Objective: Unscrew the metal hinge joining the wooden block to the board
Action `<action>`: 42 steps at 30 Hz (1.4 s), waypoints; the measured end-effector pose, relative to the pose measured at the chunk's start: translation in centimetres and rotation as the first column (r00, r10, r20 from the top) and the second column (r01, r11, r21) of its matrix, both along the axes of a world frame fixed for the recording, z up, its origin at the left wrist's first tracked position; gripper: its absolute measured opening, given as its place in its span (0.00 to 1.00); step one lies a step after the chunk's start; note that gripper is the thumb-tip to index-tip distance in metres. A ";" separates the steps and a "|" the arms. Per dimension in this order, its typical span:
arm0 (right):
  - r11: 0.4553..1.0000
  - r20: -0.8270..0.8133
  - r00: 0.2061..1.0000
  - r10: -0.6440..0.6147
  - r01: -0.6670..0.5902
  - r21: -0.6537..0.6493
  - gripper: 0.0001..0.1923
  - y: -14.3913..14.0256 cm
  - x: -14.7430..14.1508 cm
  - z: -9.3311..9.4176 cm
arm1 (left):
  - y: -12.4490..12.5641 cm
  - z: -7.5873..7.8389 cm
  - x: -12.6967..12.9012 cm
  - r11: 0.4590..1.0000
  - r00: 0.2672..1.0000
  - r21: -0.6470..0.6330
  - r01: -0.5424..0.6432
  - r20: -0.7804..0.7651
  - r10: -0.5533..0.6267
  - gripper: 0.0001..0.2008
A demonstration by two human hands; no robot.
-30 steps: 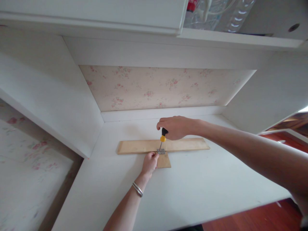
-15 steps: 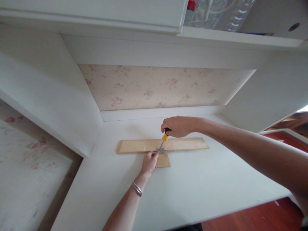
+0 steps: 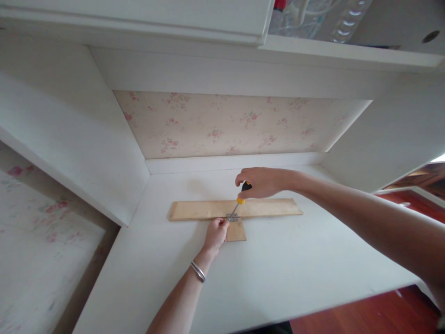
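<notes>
A long wooden plank (image 3: pixel 271 207) lies across the white desk (image 3: pixel 278 273), with a small wooden piece (image 3: pixel 237 231) butted against its near edge. A small metal hinge (image 3: pixel 232 217) joins the two. My right hand (image 3: pixel 261 182) grips a screwdriver (image 3: pixel 240 200) with a black and yellow handle, its tip down on the hinge. My left hand (image 3: pixel 215 233) rests on the small piece just left of the hinge, fingertips pinched at the hinge's edge. A silver bracelet (image 3: pixel 198 271) sits on my left wrist.
The desk sits in a white alcove with a floral back panel (image 3: pixel 225 123) and side walls. A shelf (image 3: pixel 347 51) overhead holds clear plastic bottles. Red-brown floor (image 3: pixel 365 315) shows beyond the desk's front edge, and a floral surface (image 3: pixel 34 241) lies at the left.
My right hand has shifted slightly to the right, tilting the screwdriver handle more to the right while its tip stays on the hinge. My left hand has stayed in place.
</notes>
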State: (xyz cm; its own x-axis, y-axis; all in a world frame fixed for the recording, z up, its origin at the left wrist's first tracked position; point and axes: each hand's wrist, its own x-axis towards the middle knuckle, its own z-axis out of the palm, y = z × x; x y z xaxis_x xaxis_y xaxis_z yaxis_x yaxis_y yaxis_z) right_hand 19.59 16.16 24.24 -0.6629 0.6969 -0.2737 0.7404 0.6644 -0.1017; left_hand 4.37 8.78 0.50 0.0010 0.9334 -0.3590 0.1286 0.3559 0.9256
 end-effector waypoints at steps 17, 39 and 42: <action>0.995 -0.187 0.978 0.095 -0.101 -0.023 0.18 0.7 1.1 -1.0 | 0.1 -0.6 0.0 1.000 1.000 0.013 -0.005 0.007 0.005 0.12; 0.996 -0.025 1.000 0.001 0.001 0.084 0.20 1.6 -1.2 -0.5 | 0.0 -0.7 -0.1 1.000 1.000 0.026 -0.001 0.004 0.001 0.10; 0.994 0.042 0.998 -0.054 0.050 0.098 0.17 1.8 -1.8 -0.2 | 0.1 -0.7 -0.1 1.000 1.000 0.025 -0.003 0.009 0.002 0.11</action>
State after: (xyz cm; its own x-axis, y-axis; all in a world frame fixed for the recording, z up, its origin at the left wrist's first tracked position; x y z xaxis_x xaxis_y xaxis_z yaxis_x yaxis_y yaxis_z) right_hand 17.82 17.95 24.04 -0.6137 0.7547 -0.2321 0.7766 0.6300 -0.0051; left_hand 4.31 8.84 -0.20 0.0017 0.9422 -0.3350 0.1194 0.3324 0.9355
